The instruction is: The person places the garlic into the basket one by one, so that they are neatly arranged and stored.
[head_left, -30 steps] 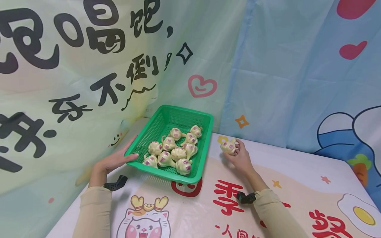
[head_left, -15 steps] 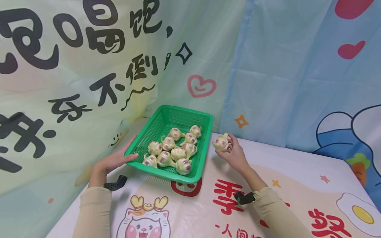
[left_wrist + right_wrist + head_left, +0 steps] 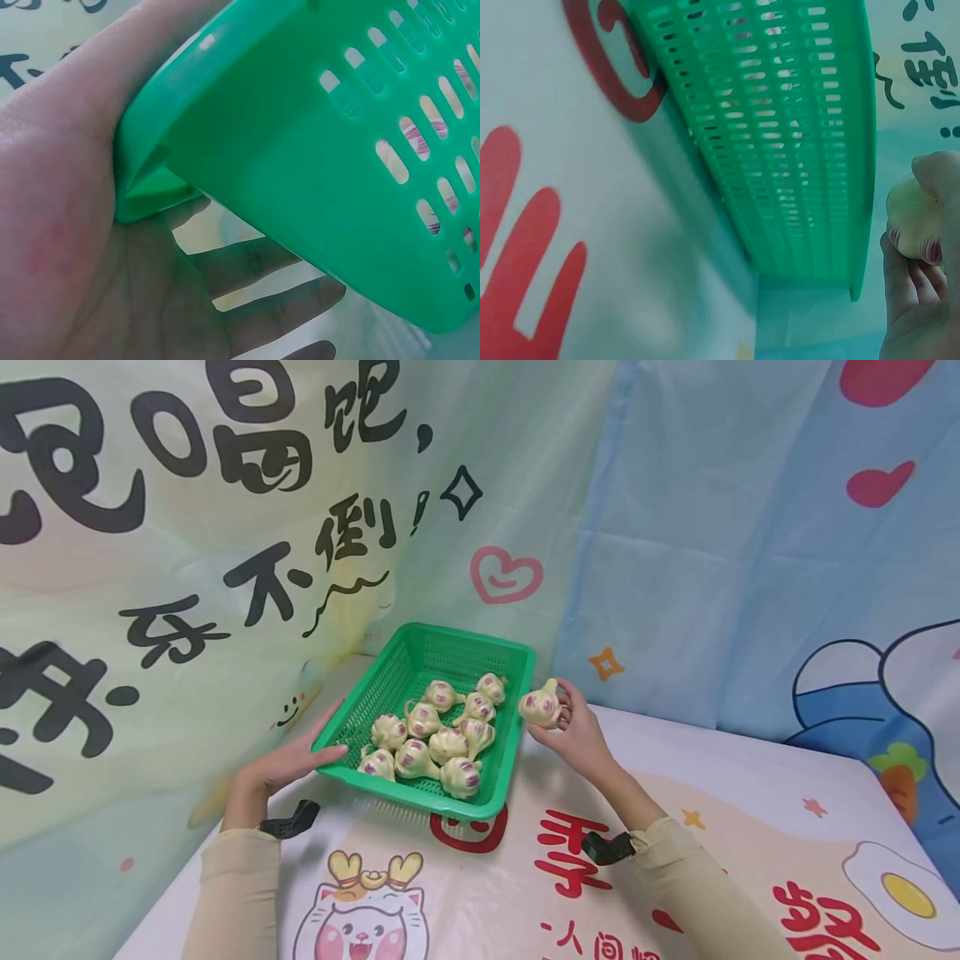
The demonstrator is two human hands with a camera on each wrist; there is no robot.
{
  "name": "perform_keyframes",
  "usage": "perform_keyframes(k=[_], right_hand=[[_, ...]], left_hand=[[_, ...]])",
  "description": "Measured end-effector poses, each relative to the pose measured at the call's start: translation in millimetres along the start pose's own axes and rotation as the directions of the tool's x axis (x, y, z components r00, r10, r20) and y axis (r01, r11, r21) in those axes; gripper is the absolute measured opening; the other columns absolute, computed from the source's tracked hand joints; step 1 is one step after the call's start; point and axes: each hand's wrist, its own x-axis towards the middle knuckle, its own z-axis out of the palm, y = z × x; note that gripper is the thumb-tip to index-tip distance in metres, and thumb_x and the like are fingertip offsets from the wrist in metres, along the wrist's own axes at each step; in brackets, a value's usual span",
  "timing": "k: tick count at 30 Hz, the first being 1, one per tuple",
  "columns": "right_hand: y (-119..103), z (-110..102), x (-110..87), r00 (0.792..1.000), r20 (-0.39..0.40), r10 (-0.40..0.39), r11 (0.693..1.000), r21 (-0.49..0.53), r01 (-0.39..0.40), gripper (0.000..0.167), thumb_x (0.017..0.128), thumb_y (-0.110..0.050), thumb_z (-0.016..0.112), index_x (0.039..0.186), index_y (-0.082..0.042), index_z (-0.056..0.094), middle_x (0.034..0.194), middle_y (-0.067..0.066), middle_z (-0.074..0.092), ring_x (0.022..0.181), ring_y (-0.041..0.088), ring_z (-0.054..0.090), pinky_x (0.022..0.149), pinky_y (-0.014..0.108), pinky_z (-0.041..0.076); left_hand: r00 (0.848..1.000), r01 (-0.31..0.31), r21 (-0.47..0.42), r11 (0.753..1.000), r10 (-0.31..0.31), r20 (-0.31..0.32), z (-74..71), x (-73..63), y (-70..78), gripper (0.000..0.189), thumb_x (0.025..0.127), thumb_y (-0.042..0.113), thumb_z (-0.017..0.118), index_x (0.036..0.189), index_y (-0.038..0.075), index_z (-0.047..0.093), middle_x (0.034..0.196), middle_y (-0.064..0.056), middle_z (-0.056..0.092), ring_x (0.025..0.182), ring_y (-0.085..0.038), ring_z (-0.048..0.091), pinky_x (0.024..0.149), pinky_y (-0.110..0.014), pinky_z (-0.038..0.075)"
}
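Note:
A green plastic basket (image 3: 516,727) holds several garlic bulbs (image 3: 447,745), pale with purple streaks. At its left corner, my left hand (image 3: 288,766) holds the rim, thumb over the top. In the left wrist view, the fingers (image 3: 262,319) of that hand stretch beneath the basket's corner. My right hand (image 3: 577,732) grips one more garlic bulb (image 3: 542,705), raised right beside the basket's right rim, its stem pointing up. The right wrist view has this garlic bulb (image 3: 915,221) between thumb and fingers, next to the slotted basket wall (image 3: 780,135).
Under the basket lies a printed tablecloth (image 3: 480,902) with a cartoon cat and red characters. Hanging cloth (image 3: 660,543) with lettering and hearts closes off the back and left side. Each wrist wears a small black device, such as the right wrist camera (image 3: 606,849).
My right hand has carried its garlic bulb leftward and slightly up, from well right of the basket to its right rim. The left hand and the basket have stayed in place.

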Motion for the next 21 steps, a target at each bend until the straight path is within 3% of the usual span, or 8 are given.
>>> perform_keyframes(k=[9,21], right_hand=[[-15.7,13.0,14.9,0.998,0.047,-0.033,0.999,-0.004,0.034,0.090,0.081,-0.018,0.075,0.150,-0.009,0.017,0.129,0.015,0.048,0.112,0.028,0.056,0.095,0.044,0.048],[-34.1,27.3,33.2,0.988,0.152,0.012,0.999,-0.036,-0.006,0.090,0.083,-0.029,0.073,0.150,-0.010,0.016,0.137,0.015,0.042,0.118,0.029,0.053,0.084,0.038,0.052]], left_hand=[[1.000,-0.007,0.002,1.000,0.007,-0.003,-0.7,-0.6,-1.7,0.081,0.098,0.025,0.051,0.153,0.029,-0.008,0.159,-0.009,-0.014,0.144,-0.036,-0.011,0.108,-0.066,0.003],[1.000,-0.014,0.013,1.000,0.014,-0.010,-0.1,1.2,-0.2,0.081,0.098,0.026,0.051,0.153,0.026,-0.008,0.159,-0.010,-0.013,0.144,-0.036,-0.009,0.109,-0.066,0.003]])
